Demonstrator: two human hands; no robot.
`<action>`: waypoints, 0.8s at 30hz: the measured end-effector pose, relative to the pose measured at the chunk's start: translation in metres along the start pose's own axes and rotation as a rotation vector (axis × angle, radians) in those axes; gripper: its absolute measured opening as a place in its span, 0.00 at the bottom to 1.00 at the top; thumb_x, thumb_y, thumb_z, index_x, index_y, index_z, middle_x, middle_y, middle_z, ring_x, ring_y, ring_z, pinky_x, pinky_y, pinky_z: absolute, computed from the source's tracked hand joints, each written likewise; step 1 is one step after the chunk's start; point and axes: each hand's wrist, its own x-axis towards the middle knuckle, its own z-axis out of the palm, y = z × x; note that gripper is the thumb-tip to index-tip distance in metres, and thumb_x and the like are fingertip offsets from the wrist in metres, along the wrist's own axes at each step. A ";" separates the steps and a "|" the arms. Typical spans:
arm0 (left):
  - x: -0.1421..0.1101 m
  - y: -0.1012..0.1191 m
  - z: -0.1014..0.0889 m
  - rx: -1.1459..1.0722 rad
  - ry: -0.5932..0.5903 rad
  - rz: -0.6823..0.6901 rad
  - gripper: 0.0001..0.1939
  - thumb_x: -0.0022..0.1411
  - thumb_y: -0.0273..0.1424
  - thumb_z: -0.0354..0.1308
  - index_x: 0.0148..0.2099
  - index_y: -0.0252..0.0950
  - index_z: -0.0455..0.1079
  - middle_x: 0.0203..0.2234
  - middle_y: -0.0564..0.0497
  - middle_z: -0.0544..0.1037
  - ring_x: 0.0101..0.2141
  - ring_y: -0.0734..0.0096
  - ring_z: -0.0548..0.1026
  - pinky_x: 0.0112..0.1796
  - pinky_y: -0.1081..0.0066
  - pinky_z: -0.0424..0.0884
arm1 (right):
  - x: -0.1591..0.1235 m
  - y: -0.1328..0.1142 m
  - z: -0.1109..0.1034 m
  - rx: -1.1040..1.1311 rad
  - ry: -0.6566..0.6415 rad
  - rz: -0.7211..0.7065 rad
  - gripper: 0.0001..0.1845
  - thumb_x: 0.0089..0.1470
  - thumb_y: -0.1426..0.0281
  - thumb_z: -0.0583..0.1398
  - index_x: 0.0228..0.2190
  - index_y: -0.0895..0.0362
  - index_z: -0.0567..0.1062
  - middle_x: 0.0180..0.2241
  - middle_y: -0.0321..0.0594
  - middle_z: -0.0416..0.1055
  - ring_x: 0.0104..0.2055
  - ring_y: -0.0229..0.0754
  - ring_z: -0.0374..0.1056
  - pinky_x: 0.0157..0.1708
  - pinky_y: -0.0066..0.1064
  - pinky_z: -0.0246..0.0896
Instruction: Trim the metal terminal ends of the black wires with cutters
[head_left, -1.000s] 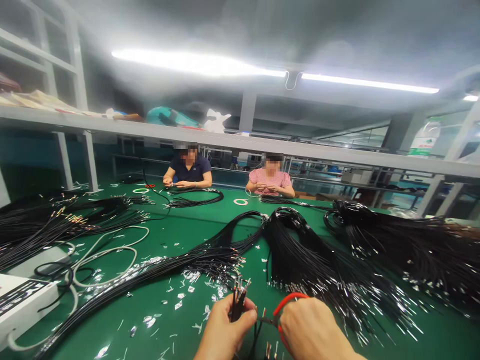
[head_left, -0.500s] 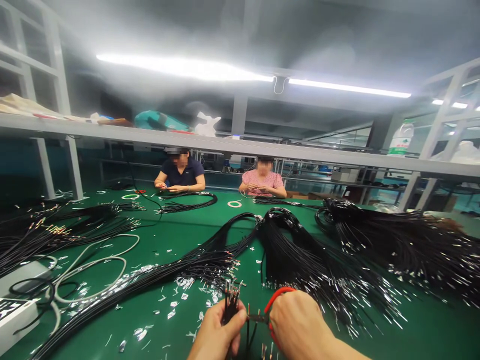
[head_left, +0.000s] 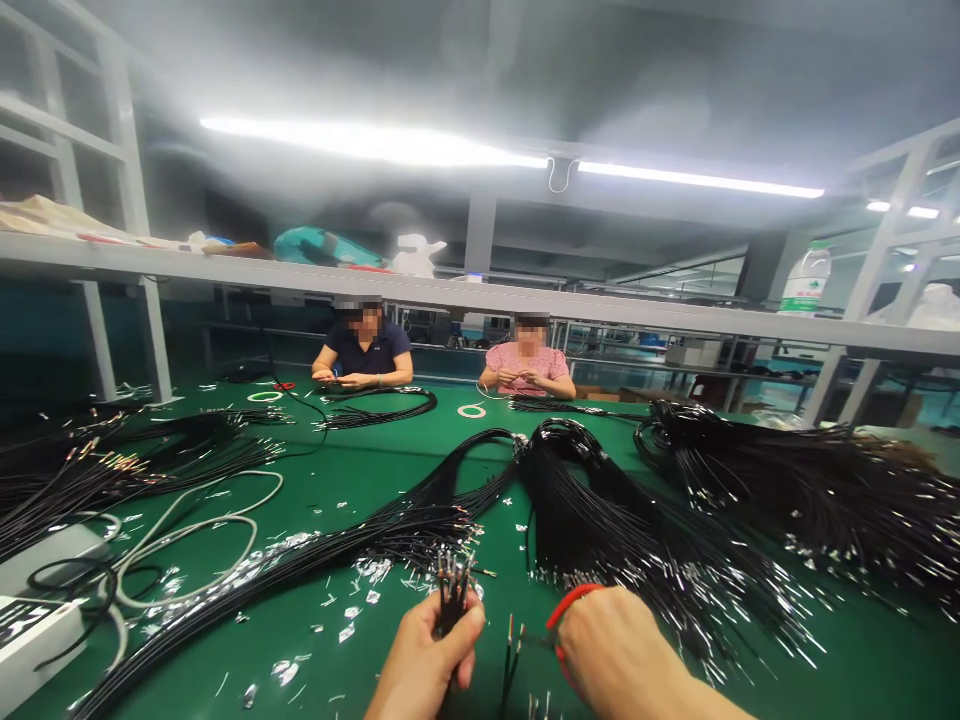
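My left hand point(head_left: 431, 655) is closed round a bundle of black cables point(head_left: 454, 600), whose stripped ends point up above the thumb. My right hand point(head_left: 619, 640) grips red-handled scissors point(head_left: 574, 603); their dark blades point left. A couple of single black cables point(head_left: 511, 660) with bared coloured wire ends stand between the two hands, close to the blade tips. More cable ends point(head_left: 538, 706) show at the bottom edge. Just beyond my hands lies a long bundle of black cables point(head_left: 300, 565) on the green table point(head_left: 405, 690).
Large heaps of black cables point(head_left: 600, 510) spread to the right, another cable pile point(head_left: 97, 470) to the left. A white box point(head_left: 37, 650) and coiled grey cable point(head_left: 247, 530) lie left. Foil scraps point(head_left: 285, 670) litter the table. Two people point(head_left: 363, 350) sit opposite, beneath a shelf point(head_left: 480, 293).
My left hand has drawn slightly left and the scissors slightly right, widening the gap between them. The single cables now stand apart from my left thumb.
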 end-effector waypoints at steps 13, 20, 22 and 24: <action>-0.001 0.004 0.002 -0.150 -0.169 -0.161 0.23 0.33 0.41 0.70 0.29 0.30 0.70 0.16 0.54 0.72 0.18 0.79 0.67 0.22 0.76 0.59 | 0.029 -0.019 0.038 1.396 -0.028 0.085 0.21 0.42 0.52 0.53 0.28 0.58 0.65 0.08 0.25 0.57 0.09 0.31 0.51 0.09 0.22 0.46; 0.001 0.000 0.000 -0.137 -0.220 -0.170 0.23 0.36 0.43 0.69 0.28 0.28 0.72 0.19 0.49 0.74 0.18 0.80 0.67 0.23 0.75 0.59 | 0.038 -0.021 0.067 1.731 0.038 0.028 0.20 0.44 0.53 0.59 0.25 0.59 0.67 0.08 0.24 0.59 0.08 0.26 0.48 0.08 0.19 0.41; 0.003 -0.004 -0.001 -0.135 -0.214 -0.169 0.23 0.35 0.42 0.69 0.29 0.28 0.72 0.19 0.50 0.74 0.18 0.80 0.67 0.23 0.75 0.59 | 0.042 -0.021 0.077 1.779 0.035 0.006 0.21 0.43 0.53 0.60 0.25 0.59 0.67 0.09 0.25 0.60 0.09 0.27 0.51 0.09 0.19 0.43; 0.003 -0.007 0.000 -0.117 -0.196 -0.169 0.24 0.35 0.42 0.70 0.30 0.27 0.72 0.18 0.51 0.74 0.18 0.79 0.68 0.24 0.75 0.60 | 0.046 -0.022 0.085 1.809 0.040 -0.018 0.22 0.42 0.52 0.61 0.25 0.60 0.67 0.09 0.26 0.61 0.10 0.27 0.53 0.09 0.19 0.44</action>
